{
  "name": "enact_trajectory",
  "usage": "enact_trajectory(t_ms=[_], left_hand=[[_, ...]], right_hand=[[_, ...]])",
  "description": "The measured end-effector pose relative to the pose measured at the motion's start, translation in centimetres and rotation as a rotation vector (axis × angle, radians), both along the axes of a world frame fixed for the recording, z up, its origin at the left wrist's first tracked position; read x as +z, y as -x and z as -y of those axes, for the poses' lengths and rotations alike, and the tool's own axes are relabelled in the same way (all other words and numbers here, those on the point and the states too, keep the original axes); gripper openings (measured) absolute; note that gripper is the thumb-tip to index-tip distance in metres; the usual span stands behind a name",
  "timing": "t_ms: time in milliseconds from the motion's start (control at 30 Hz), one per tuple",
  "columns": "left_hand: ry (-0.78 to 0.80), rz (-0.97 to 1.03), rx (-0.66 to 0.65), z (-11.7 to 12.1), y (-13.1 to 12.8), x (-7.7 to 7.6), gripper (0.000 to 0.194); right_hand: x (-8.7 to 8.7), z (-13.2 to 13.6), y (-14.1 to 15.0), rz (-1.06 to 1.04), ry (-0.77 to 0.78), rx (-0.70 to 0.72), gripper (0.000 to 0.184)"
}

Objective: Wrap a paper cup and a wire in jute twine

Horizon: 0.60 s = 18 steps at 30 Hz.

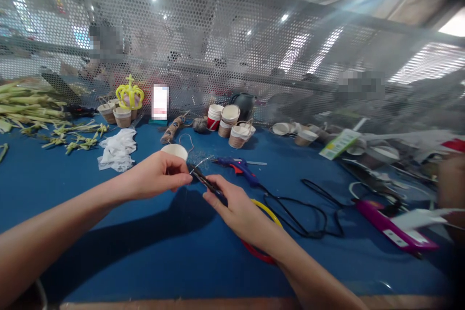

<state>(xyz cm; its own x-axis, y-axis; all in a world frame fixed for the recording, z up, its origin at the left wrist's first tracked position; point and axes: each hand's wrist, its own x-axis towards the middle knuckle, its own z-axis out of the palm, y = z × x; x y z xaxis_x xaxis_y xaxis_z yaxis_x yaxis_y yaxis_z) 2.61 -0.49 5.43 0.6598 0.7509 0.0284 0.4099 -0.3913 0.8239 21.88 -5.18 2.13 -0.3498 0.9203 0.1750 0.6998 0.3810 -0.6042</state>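
My left hand (165, 174) is closed, thumb and fingertips pinched at one end of a thin shiny strand (202, 164). In my right hand (236, 206) is a dark scissors-like tool (207, 182), its narrow tips touching or close to the strand near my left fingertips. Yellow (269, 210) and red (258, 253) curved pieces show beside my right wrist; I cannot tell whether they belong to the tool. Just behind my left hand stands a white-rimmed cup (175, 151), partly hidden. A blue glue gun (238, 167) lies beyond my right hand, with fine clear threads near its nozzle.
Twine-wrapped cups (238, 136), a twine roll (174, 129) and a yellow crown (130, 95) line the back. White cloth (118, 150) and green stalks (32, 101) lie left. A black cord (308, 235) and purple power strip (390, 225) occupy the right. Perforated mesh (218, 34) stands behind.
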Motion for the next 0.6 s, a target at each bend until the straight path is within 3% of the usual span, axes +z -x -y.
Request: enact_trajectory(t_ms=[133, 267, 367, 433, 500, 600], left_hand=[[0.203, 0.165, -0.115, -0.8, 0.6, -0.7, 0.023], [0.626, 0.441, -0.344, -1.6, 0.7, -2.4, 0.026], [0.744, 0.547, -0.373, -1.4, 0.2, -3.4, 0.029], [0.686, 0.544, -0.340, -1.0, -0.2, -3.5, 0.032], [0.483, 0.409, -0.242, -0.5, -0.5, -3.0, 0.032], [-0.128, -0.030, 0.062, 0.6, -0.7, -1.9, 0.023]], right_hand=[[0.2, 0.3, 0.0, -0.045, 0.019, 0.014, 0.026], [0.3, 0.6, 0.0, -0.077, 0.045, 0.026, 0.029], [0.3, 0.7, 0.0, -0.077, 0.037, 0.039, 0.028], [0.3, 0.6, 0.0, -0.067, 0.038, 0.042, 0.027], [0.1, 0.5, 0.1, -0.044, 0.030, 0.023, 0.026], [-0.3, 0.2, 0.2, 0.013, -0.005, -0.042, 0.021]])
